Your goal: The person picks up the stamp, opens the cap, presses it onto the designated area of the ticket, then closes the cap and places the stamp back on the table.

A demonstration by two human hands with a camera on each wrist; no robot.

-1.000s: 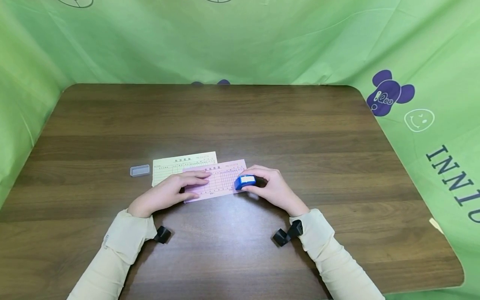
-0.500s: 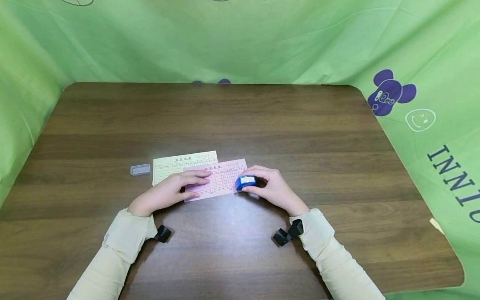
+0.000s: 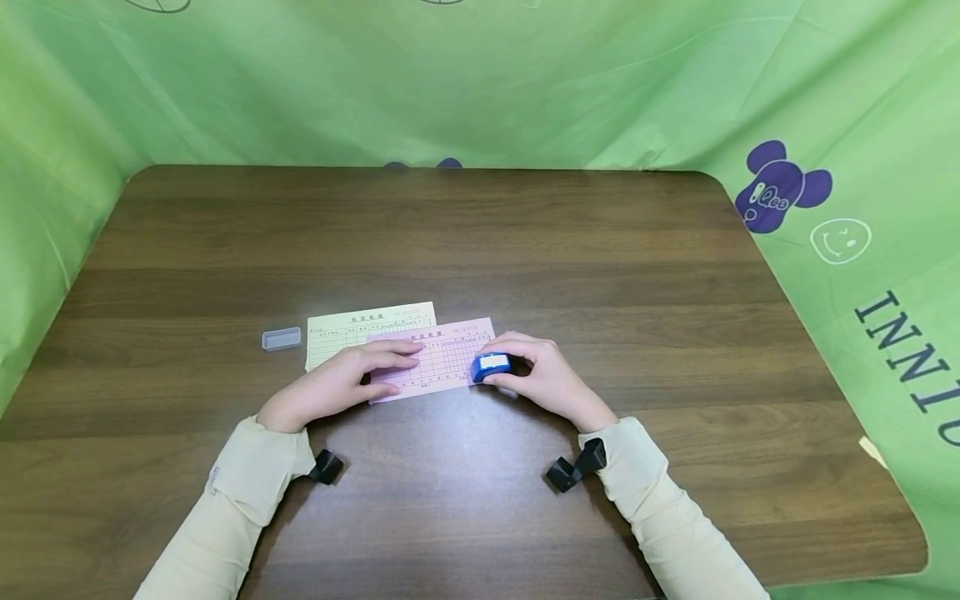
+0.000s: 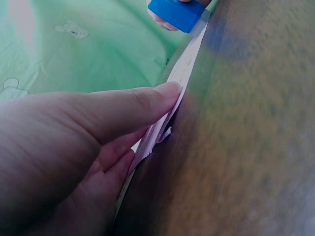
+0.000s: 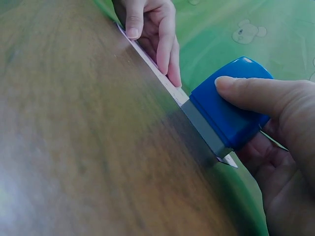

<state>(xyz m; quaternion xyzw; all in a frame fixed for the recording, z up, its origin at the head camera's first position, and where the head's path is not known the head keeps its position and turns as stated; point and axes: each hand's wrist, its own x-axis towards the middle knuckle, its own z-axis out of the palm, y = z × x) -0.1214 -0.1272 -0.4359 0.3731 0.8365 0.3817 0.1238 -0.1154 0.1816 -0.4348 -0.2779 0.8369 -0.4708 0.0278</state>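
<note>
Blue stamp [image 3: 492, 367] set down on the right end of a pink form [image 3: 444, 357]

The stamp's grey base sits on the paper near its right edge, and a white label shows on top. The right hand [image 3: 547, 375] pinches the blue body, thumb on one broad side and fingers on the other. The left hand [image 3: 345, 383] rests on the left part of the pink form, its fingers relaxed and a little spread, the thumb by the lower edge. A small curled bit of paper [image 4: 166, 135] sticks out near that thumb in the left wrist view.

The pink form overlaps the lower right of a pale green form [image 3: 348, 327], which is partly covered by the left hand. Just left of the green form lies a clear, shallow cap [image 3: 281, 339]. Everything lies on a brown wood-grain table [image 3: 600, 267]. Cream sleeves [image 3: 258, 479] cover both forearms, and green cloth [image 3: 510, 92] hangs around the tabletop, printed with a purple bear [image 3: 776, 192].
</note>
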